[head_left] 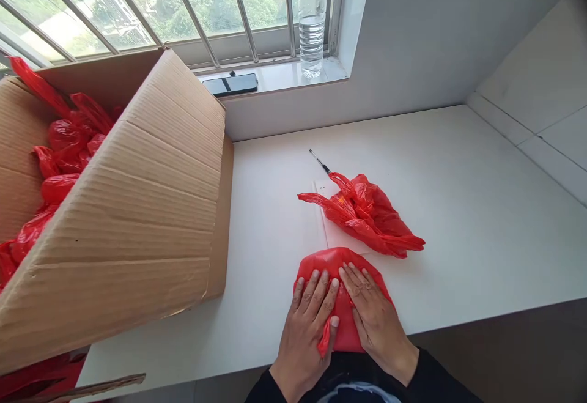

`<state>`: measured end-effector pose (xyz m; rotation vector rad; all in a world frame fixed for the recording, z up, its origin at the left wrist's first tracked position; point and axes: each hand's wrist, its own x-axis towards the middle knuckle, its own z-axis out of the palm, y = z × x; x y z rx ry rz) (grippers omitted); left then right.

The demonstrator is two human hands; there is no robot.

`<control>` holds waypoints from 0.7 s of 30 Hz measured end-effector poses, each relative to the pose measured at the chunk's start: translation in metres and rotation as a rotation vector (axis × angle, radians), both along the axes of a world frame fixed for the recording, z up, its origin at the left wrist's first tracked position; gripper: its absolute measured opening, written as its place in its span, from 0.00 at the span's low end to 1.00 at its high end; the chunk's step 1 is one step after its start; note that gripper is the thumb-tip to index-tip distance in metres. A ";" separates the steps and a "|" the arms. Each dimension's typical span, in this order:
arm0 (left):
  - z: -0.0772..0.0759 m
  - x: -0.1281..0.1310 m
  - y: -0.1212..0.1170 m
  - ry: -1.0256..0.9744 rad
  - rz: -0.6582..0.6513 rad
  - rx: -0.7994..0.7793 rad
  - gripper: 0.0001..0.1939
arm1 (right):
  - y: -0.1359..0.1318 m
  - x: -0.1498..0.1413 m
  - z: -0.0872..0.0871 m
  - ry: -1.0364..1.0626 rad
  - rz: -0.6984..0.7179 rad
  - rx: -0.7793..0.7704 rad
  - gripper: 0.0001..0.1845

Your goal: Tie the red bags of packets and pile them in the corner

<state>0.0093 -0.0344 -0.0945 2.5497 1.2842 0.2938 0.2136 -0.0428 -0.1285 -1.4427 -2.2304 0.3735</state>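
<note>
A red plastic bag [351,332] lies flattened at the front edge of the white table. My left hand [308,323] rests flat on its left part, fingers stretched out, with a fold of red plastic showing beside the thumb. On the right part lies my right hand [376,311], also flat with straight fingers. What the bag contains is hidden. Just beyond sits a second red plastic bag [371,213], knotted, its handles sticking out. Part of a white sheet [326,235] shows under that bag. Touching its far side is a slim black-and-silver pen-like thing [320,161].
A large open cardboard box [151,207] stands at the left, holding several red plastic bags [68,140]. On the windowsill are a phone [230,85] and a clear water bottle [312,36]. Behind the table is a wall [403,54]; window bars [188,5] rise at the back left.
</note>
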 end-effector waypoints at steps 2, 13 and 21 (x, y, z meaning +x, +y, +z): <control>0.004 0.002 0.001 -0.022 0.012 -0.030 0.33 | 0.001 0.000 -0.001 0.008 0.005 -0.018 0.41; 0.023 -0.009 -0.008 -0.331 0.303 -0.169 0.27 | 0.000 0.020 0.021 0.338 -0.104 -0.109 0.26; 0.033 -0.006 0.004 -0.321 -0.005 -0.117 0.30 | -0.003 0.038 0.040 0.363 -0.319 -0.052 0.13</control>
